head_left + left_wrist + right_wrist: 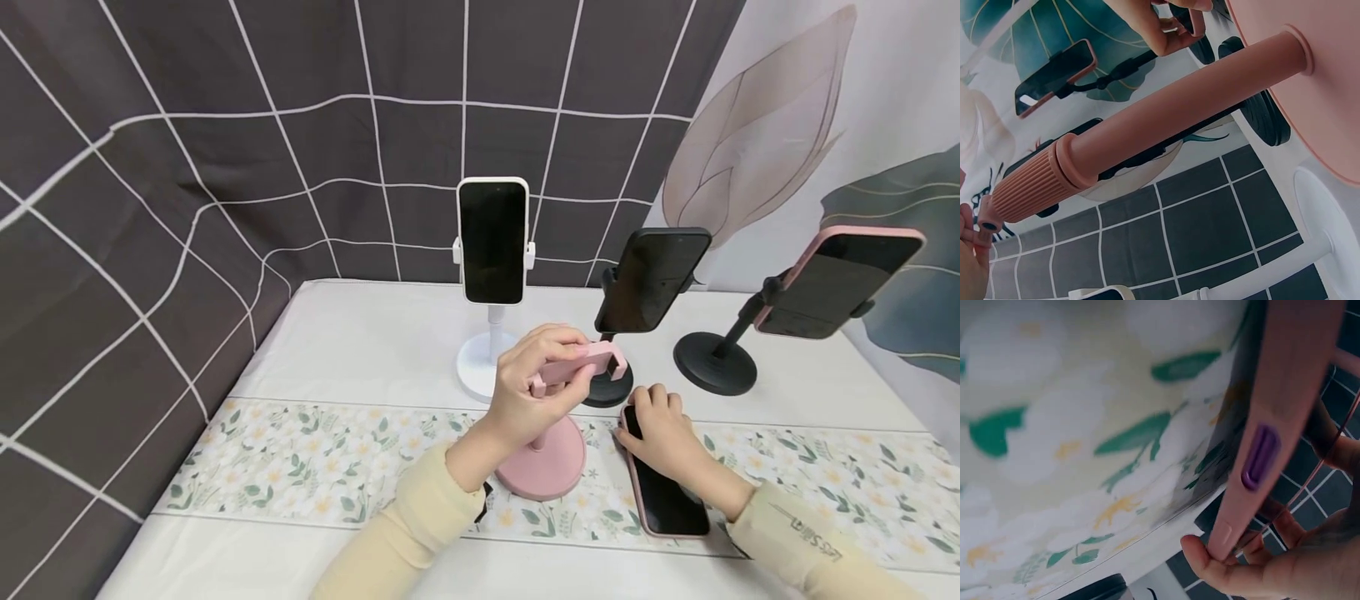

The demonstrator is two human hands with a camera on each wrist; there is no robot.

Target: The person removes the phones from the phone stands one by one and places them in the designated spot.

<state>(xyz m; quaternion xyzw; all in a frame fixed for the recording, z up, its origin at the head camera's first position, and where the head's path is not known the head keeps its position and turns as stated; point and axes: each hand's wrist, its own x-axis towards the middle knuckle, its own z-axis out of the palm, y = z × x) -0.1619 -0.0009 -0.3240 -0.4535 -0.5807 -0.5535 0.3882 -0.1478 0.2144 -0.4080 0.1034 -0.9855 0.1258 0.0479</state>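
My left hand (534, 377) grips the clamp (592, 362) on top of a pink phone stand, whose round base (543, 473) sits on the floral runner. In the left wrist view the stand's pole (1172, 119) and ribbed collar (1029, 184) fill the frame. My right hand (662, 429) curls over the top end of a phone in a pink case (667, 500) lying screen up on the runner, right of the stand. In the right wrist view my fingertips (1210, 557) hook under the case's edge (1285, 381), near a purple side button (1260, 456).
Behind stand a white stand holding a phone (492, 242), a black stand with a dark phone (652, 279) and another black stand with a pink-cased phone (840, 279). The white table (360, 342) meets a checked cloth backdrop; its left edge drops away.
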